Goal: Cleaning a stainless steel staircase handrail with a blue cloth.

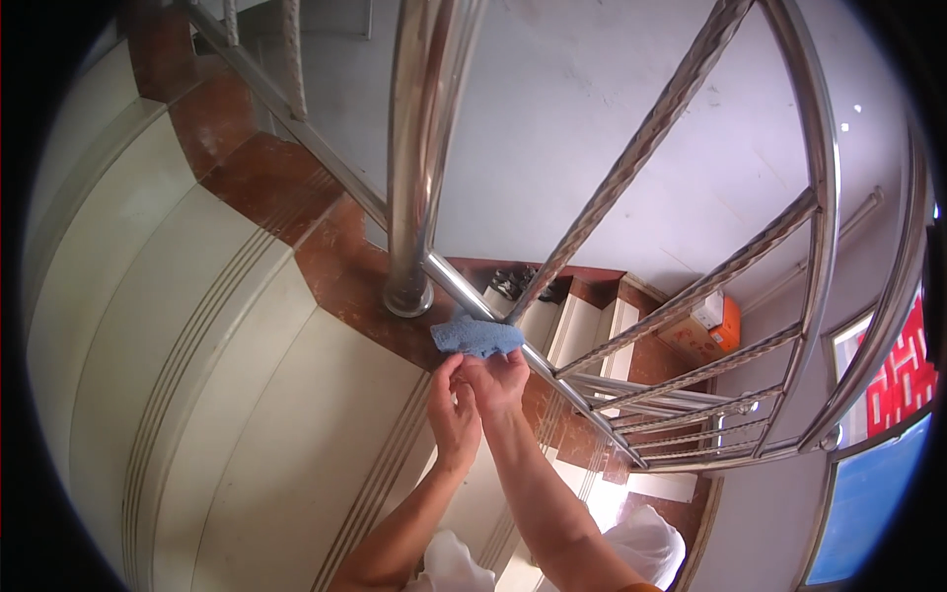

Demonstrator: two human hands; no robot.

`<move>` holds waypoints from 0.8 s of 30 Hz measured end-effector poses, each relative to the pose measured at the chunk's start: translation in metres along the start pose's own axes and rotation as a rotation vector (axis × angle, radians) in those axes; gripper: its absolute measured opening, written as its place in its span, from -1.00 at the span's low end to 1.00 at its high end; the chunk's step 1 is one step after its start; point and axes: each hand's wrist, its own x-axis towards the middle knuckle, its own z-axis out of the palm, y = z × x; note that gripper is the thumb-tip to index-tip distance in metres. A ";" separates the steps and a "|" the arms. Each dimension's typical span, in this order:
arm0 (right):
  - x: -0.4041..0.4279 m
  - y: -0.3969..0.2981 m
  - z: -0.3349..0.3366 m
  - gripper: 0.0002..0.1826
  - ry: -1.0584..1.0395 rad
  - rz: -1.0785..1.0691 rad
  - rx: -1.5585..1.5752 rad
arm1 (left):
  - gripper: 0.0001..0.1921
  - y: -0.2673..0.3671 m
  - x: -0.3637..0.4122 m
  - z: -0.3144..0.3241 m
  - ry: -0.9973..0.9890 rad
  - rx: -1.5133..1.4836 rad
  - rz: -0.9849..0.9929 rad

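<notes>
A blue terry cloth (pixel 477 337) lies bunched over the lower bar (pixel 460 287) of a stainless-steel stair railing, beside the foot of a twisted baluster (pixel 562 259). My right hand (pixel 499 381) grips the cloth from the near side, palm up, its fingers partly hidden by the fabric. Close against it on the left, my left hand (pixel 453 414) has its fingertips at the cloth's near edge, pinching it. Just left of the cloth rises a thick round newel post (pixel 410 163) with a flanged base.
Pale stair treads (pixel 244 355) with dark grooves descend beside a reddish-brown stone border (pixel 274 174). Beyond the railing, shoes (pixel 507 283) sit on lower steps (pixel 577 325), near a cardboard box (pixel 684 329) and an orange box (pixel 727 325). A curved handrail (pixel 823 148) arcs at right.
</notes>
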 end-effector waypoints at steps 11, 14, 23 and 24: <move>-0.066 -0.052 0.098 -0.53 -0.140 -0.121 -0.131 | -0.63 0.013 0.004 0.012 -0.037 -0.050 0.053; -0.039 -0.060 0.073 -0.51 -0.045 -0.340 -0.729 | -0.64 0.023 -0.004 0.022 -0.123 -0.112 0.001; 0.029 -0.040 0.070 -0.59 -0.294 -0.509 -1.375 | -0.69 0.016 0.001 -0.006 -0.046 -0.145 -0.007; 0.020 -0.028 0.098 -0.70 -0.317 -0.681 -1.423 | -0.72 0.018 0.004 -0.016 -0.030 -0.069 -0.038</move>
